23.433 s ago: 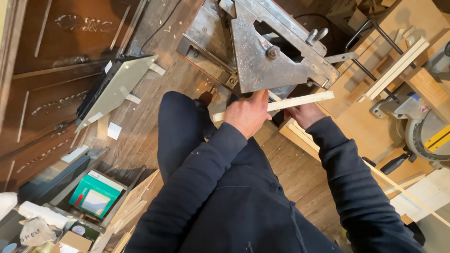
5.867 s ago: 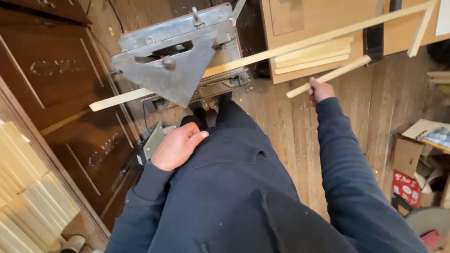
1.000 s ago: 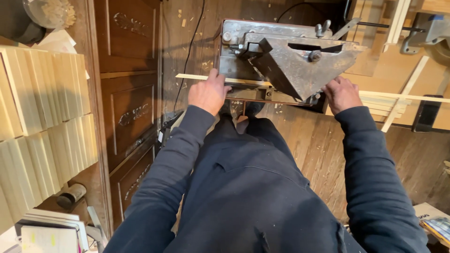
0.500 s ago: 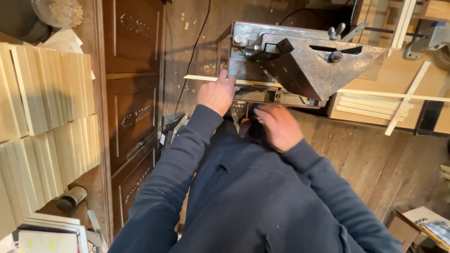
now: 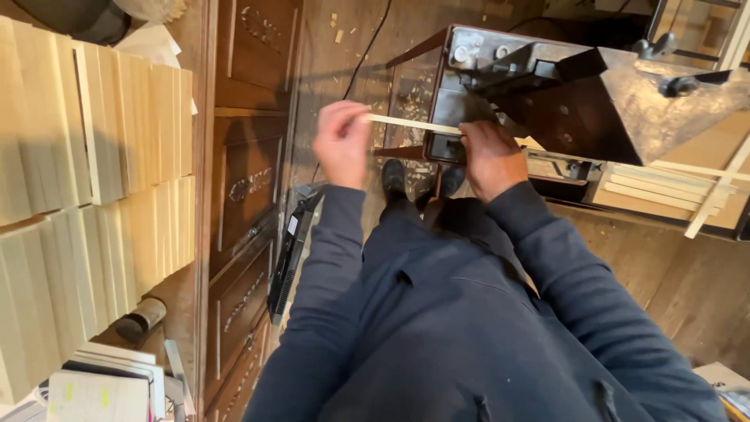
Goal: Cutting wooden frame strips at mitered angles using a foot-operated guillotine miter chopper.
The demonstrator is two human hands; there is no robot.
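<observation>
Wooden flooring strewn with chips is being stood on beside a metal cutting machine point(image 5: 547, 86). A thin wood strip point(image 5: 414, 125) is being pinched by the left hand point(image 5: 342, 141) and gripped by the right hand point(image 5: 488, 156), closed, at the machine's front.
</observation>
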